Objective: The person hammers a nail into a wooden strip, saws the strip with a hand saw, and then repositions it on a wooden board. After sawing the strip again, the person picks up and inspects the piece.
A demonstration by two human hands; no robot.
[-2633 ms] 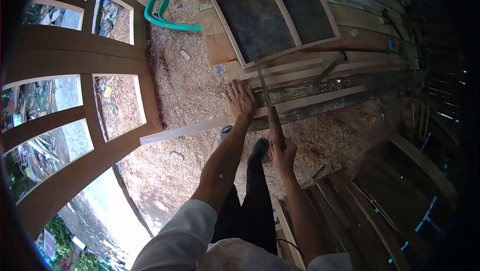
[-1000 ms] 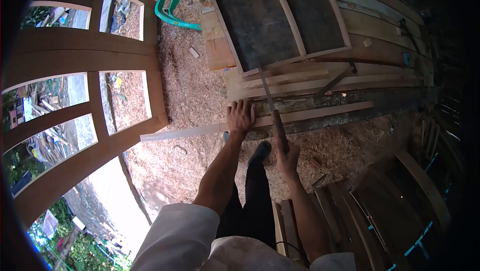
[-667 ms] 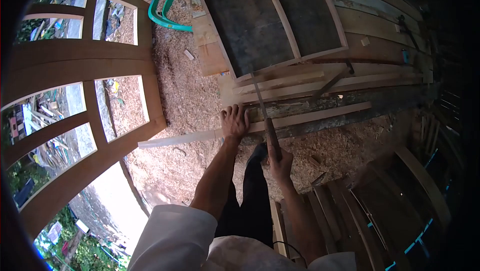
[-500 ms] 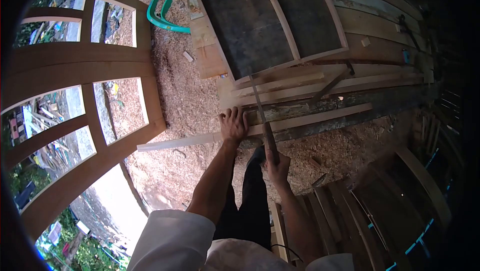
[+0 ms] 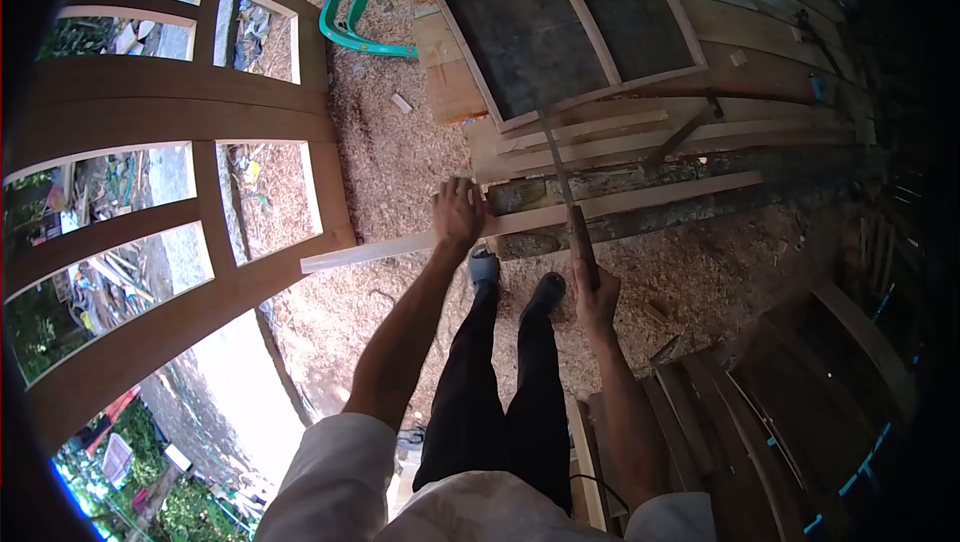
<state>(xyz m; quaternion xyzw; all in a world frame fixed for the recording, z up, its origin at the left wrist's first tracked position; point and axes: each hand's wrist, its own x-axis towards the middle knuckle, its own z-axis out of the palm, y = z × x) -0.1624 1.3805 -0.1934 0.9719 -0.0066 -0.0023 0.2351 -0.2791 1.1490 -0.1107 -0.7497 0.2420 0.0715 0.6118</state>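
My right hand (image 5: 597,300) is closed around the handle of a handsaw (image 5: 560,168), seen nearly edge-on. Its thin blade points away from me, towards the framed panel, and the handle lies across the line of a long pale wooden strip (image 5: 655,198). My left hand (image 5: 459,212) grips that strip left of the saw, with its fingers bent over the far side. The strip lies across a rough timber beam (image 5: 520,196), and its left end sticks out over the floor. Whether the blade touches the strip cannot be made out.
A dark panel with a wooden frame (image 5: 607,60) lies on the plank bench (image 5: 755,92). A hammer-like tool (image 5: 682,133) and a green curved plastic piece (image 5: 335,20) are nearby. At left stands a wooden window frame (image 5: 130,102). Boards (image 5: 700,432) lean at lower right; shavings cover the floor.
The view has shifted, so the bench and strip appear farther right and slightly higher. Both feet now show below the strip. Each hand keeps its hold, on the strip and the handsaw.
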